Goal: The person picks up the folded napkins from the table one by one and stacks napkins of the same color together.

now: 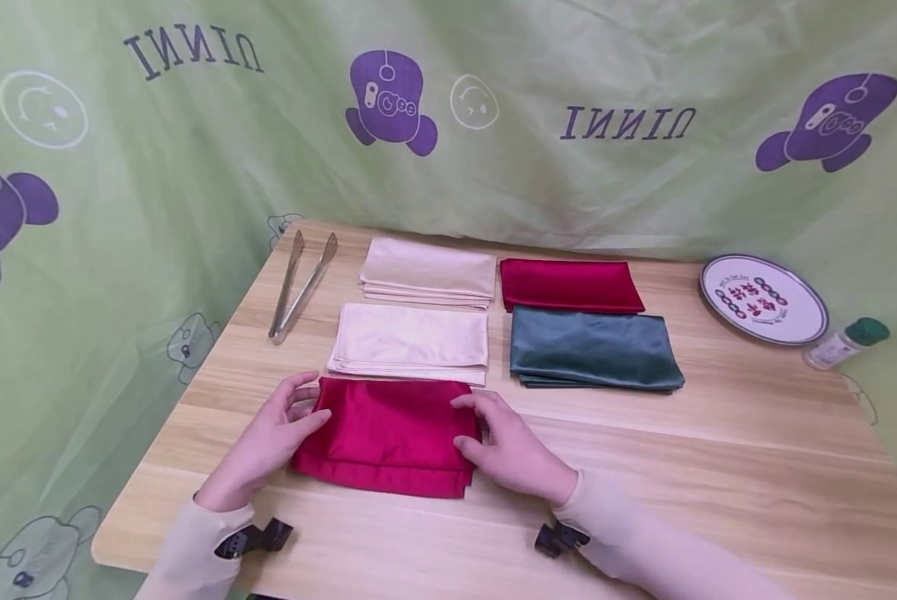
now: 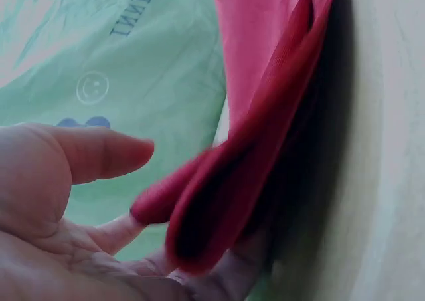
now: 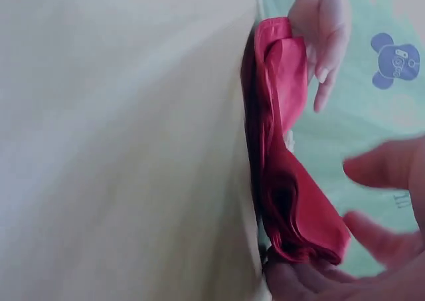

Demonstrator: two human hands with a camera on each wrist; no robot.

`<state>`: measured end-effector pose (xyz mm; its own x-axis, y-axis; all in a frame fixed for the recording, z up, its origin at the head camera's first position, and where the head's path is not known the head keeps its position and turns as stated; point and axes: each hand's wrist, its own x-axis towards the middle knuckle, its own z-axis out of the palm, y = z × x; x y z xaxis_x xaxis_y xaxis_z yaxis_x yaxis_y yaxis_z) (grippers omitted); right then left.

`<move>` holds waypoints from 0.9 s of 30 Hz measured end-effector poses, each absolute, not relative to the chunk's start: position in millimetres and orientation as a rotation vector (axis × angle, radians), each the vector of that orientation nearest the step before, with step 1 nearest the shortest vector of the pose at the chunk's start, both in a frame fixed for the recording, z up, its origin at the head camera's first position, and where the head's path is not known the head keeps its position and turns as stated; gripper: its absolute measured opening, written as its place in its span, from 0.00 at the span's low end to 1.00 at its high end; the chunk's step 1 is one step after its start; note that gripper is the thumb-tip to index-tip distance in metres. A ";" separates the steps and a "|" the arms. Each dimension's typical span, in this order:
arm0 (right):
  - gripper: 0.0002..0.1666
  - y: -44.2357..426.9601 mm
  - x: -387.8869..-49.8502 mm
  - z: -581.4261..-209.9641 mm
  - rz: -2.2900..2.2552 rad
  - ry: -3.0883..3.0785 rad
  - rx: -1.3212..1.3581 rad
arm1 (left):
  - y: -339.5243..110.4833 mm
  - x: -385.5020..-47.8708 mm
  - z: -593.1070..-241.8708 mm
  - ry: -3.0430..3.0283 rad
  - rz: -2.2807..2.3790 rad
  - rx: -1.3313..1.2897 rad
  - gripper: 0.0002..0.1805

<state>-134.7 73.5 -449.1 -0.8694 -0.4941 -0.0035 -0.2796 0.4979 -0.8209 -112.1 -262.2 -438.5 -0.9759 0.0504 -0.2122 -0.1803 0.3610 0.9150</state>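
A folded dark red satin cloth (image 1: 396, 429) lies at the front of the table, with a hand at each side. My left hand (image 1: 272, 437) touches its left edge. In the left wrist view, the fingers reach under the rounded fold (image 2: 212, 228), while the thumb (image 2: 113, 155) stands apart from the fabric. At the right edge is my right hand (image 1: 516, 446), its fingers bent loosely. The right wrist view has some fingertips beneath the layered red edge (image 3: 299, 221), and the thumb (image 3: 385, 165) raised off it.
Behind lie two folded pale pink cloths (image 1: 413, 337), another red cloth (image 1: 571, 286) and a dark teal cloth (image 1: 594, 348). Metal tongs (image 1: 302, 287) are at the back left. A printed plate (image 1: 764, 300) and a green-capped shaker (image 1: 846, 343) sit at right. A green curtain (image 1: 493, 192) hangs behind.
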 end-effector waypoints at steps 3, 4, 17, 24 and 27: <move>0.23 67.9 -136.7 -451.6 -1.479 2.428 -0.482 | -265.4 -113.2 -441.7 2.345 1.700 -0.151 0.38; 0.22 66.9 -137.6 -453.0 -1.529 2.385 -0.428 | -266.3 -113.3 -443.2 2.329 1.713 -0.141 0.39; 0.24 77.2 -153.0 -452.2 -1.987 1.759 -0.056 | -265.9 -112.5 -439.0 2.100 1.985 -0.119 0.39; 0.25 102.8 -165.6 -438.6 -2.049 1.762 -0.014 | -245.6 -124.3 -418.8 2.091 2.004 -0.057 0.36; 0.25 114.3 -172.7 -433.1 -2.074 1.779 -0.013 | -234.3 -133.0 -414.6 2.078 2.033 -0.030 0.35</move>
<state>-172.7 114.3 -433.1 -0.9173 -0.3083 -0.2522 0.2961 -0.1045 -0.9494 -133.0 -234.3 -414.6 -0.9723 0.1484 -0.1806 -0.1773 0.0352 0.9835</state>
